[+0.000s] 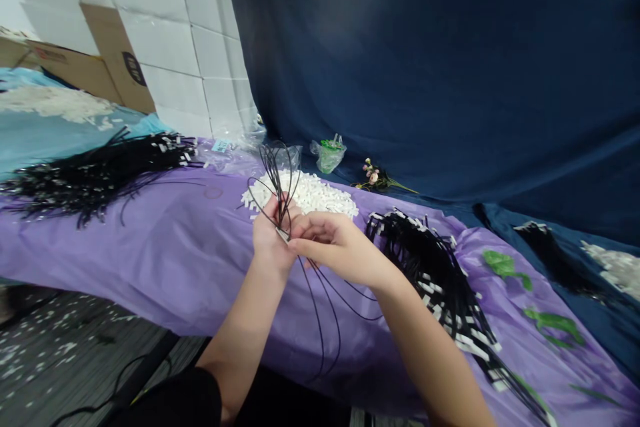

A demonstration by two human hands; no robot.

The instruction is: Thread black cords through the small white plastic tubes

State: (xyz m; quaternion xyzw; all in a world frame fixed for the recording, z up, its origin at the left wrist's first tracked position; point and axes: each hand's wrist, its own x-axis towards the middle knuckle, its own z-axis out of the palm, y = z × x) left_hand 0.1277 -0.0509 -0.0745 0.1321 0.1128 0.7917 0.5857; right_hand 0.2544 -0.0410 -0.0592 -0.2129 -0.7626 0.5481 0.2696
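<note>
Several thin black cords are gathered in my left hand, their loops standing up above its closed fingers. More of their lengths hang below my hands in front of the purple cloth. A small whitish piece lies at the cords by my left palm. My right hand is closed in a pinch, its thumb tip at the lower end of that piece; its other fingertips are partly hidden. Just behind both hands is a heap of small white pieces.
Purple cloth covers the table. Bundles of black cords with white tips lie at the left and right. Behind are a clear plastic bag, artificial flowers and a dark blue curtain. Cardboard boxes stand back left.
</note>
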